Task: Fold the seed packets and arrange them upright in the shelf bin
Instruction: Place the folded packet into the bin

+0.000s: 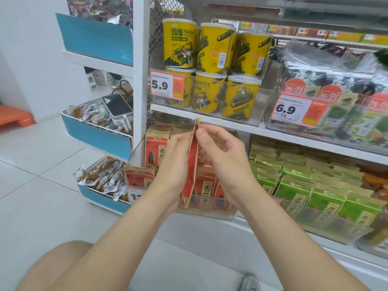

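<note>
A red and tan seed packet stands edge-on between my two hands, in front of the lower shelf. My left hand grips its left side, fingers curled behind it. My right hand pinches its upper right edge with thumb and fingers. Behind the hands, a clear shelf bin holds more red seed packets standing upright in rows; my hands and the held packet hide part of them.
Green seed packets fill the bin to the right. Yellow snack cans and seaweed bags sit on the shelf above. A blue-fronted rack with wrapped snacks stands at left. My knee is at bottom left.
</note>
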The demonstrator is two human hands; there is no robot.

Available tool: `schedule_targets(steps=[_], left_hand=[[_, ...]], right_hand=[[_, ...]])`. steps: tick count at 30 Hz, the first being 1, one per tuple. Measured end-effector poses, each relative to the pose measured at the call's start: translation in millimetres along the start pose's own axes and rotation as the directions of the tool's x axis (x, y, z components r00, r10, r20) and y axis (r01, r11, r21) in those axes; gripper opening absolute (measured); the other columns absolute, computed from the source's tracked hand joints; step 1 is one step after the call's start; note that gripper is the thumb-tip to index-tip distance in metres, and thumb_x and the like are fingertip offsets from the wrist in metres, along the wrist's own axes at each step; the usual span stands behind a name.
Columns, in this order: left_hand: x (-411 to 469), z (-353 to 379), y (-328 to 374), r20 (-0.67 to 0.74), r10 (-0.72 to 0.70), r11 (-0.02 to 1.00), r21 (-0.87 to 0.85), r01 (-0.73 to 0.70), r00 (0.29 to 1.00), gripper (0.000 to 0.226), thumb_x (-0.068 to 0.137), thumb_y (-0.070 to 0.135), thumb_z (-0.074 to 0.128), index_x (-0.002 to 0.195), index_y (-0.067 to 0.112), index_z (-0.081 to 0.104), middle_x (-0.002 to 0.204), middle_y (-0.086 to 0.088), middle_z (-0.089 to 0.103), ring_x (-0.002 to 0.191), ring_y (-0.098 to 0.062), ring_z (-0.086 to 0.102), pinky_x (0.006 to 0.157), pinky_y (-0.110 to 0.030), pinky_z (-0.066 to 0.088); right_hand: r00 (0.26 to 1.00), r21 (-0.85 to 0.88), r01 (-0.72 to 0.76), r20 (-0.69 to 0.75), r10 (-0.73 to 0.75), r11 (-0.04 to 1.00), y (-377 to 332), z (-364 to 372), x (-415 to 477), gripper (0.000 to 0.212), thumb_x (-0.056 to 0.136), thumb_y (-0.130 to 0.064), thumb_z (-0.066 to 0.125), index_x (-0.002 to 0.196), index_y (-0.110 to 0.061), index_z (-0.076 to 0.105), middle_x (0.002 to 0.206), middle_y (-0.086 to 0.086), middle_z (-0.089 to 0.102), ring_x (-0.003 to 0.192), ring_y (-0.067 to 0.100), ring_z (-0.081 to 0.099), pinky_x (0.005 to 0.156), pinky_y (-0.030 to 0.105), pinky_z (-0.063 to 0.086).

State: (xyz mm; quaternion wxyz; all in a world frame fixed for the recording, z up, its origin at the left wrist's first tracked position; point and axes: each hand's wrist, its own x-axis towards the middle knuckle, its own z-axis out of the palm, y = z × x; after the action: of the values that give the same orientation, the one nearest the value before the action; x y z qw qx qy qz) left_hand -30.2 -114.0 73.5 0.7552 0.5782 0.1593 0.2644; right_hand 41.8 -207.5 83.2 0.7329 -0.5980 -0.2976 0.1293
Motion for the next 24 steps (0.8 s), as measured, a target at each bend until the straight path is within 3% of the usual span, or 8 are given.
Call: schedule_targets(steps=[3, 6, 8, 11, 16, 19, 21, 24], left_hand=[[0.4, 0.6, -3.1, 0.026, -0.023, 0.998, -0.051, 0.024, 0.999, 0.067, 0.096, 0.066, 0.052, 0.136, 0.015, 0.066, 0.135, -0.019, 0.07, 0.125, -0.032, 0.071, 0.111, -0.063, 0.052], [1.1, 1.3, -8.3, 0.008, 0.046, 0.999, -0.018, -0.045, 0.999, 0.073, 0.089, 0.078, 0.049, 0.131, 0.022, 0.067, 0.133, -0.013, 0.071, 0.127, -0.028, 0.069, 0.112, -0.06, 0.051], [0.5, 1.7, -9.1, 0.007, 0.093, 0.996, 0.0, -0.093, 0.996, 0.069, 0.089, 0.078, 0.045, 0.128, 0.026, 0.065, 0.132, -0.008, 0.072, 0.127, -0.024, 0.068, 0.112, -0.058, 0.051], [0.9, -2.2, -8.1, 0.035, 0.072, 0.996, -0.05, -0.07, 0.997, 0.072, 0.088, 0.075, 0.05, 0.132, 0.019, 0.064, 0.135, -0.016, 0.069, 0.131, -0.03, 0.066, 0.114, -0.063, 0.048], [-1.2, -7.3, -3.2, 0.057, 0.013, 0.998, -0.054, -0.01, 0.998, 0.052, 0.093, 0.066, 0.057, 0.128, 0.028, 0.065, 0.132, -0.01, 0.073, 0.128, -0.031, 0.069, 0.112, -0.068, 0.048], [-2.4, -10.7, -4.0, 0.013, 0.044, 0.998, 0.053, -0.044, 0.999, 0.031, 0.109, 0.057, 0.049, 0.121, 0.034, 0.066, 0.123, 0.0, 0.076, 0.119, -0.019, 0.071, 0.106, -0.057, 0.056], [-3.5, -14.0, -6.2, -0.016, 0.05, 0.995, 0.088, -0.048, 0.999, 0.027, 0.113, 0.05, 0.045, 0.119, 0.032, 0.065, 0.11, 0.002, 0.076, 0.1, -0.011, 0.073, 0.094, -0.046, 0.061], [-5.3, -18.2, -7.1, -0.017, 0.028, 0.997, 0.075, -0.027, 0.999, 0.025, 0.112, 0.048, 0.048, 0.121, 0.033, 0.066, 0.106, 0.002, 0.077, 0.092, -0.01, 0.074, 0.082, -0.039, 0.058]], right_hand=[[0.998, -0.169, 0.064, 0.0, -0.065, 0.983, 4.7, -2.4, 0.1, 0.016, 0.104, -0.017, 0.071, 0.117, -0.018, 0.08, 0.099, 0.0, 0.082, 0.087, 0.013, 0.077, 0.081, 0.038, 0.064], [0.991, -0.253, 0.092, -0.067, -0.112, 0.963, 10.2, 0.5, -2.5, 0.015, 0.103, -0.013, 0.069, 0.103, -0.018, 0.083, 0.094, -0.005, 0.082, 0.089, 0.015, 0.077, 0.085, 0.044, 0.064], [0.993, -0.201, 0.081, -0.072, -0.097, 0.976, 8.4, 3.3, -3.7, 0.014, 0.103, -0.019, 0.069, 0.102, -0.018, 0.083, 0.094, -0.004, 0.082, 0.092, 0.015, 0.077, 0.085, 0.04, 0.063], [0.995, -0.146, 0.085, -0.035, -0.091, 0.986, 3.1, 5.7, -4.9, 0.013, 0.1, -0.029, 0.075, 0.108, -0.02, 0.079, 0.102, -0.005, 0.081, 0.098, 0.008, 0.075, 0.084, 0.022, 0.057], [1.0, -0.082, -0.006, -0.002, 0.006, 0.997, 5.3, 6.9, -3.9, 0.018, 0.102, -0.028, 0.072, 0.119, -0.024, 0.074, 0.113, -0.002, 0.079, 0.105, 0.005, 0.074, 0.08, 0.017, 0.056], [0.993, 0.063, -0.116, 0.03, 0.115, 0.991, 4.5, 6.9, -3.2, 0.019, 0.106, -0.022, 0.066, 0.12, -0.013, 0.074, 0.115, 0.008, 0.08, 0.099, 0.013, 0.076, 0.077, 0.021, 0.059], [0.982, 0.165, -0.187, 0.038, 0.183, 0.968, 5.8, 8.3, -3.4, 0.019, 0.107, -0.019, 0.064, 0.115, -0.007, 0.076, 0.109, 0.012, 0.079, 0.089, 0.013, 0.074, 0.07, 0.021, 0.057], [0.975, 0.178, -0.22, 0.029, 0.219, 0.959, 9.1, 10.5, -3.1, 0.021, 0.107, -0.019, 0.064, 0.116, -0.005, 0.077, 0.106, 0.014, 0.08, 0.086, 0.016, 0.073, 0.07, 0.024, 0.057]])
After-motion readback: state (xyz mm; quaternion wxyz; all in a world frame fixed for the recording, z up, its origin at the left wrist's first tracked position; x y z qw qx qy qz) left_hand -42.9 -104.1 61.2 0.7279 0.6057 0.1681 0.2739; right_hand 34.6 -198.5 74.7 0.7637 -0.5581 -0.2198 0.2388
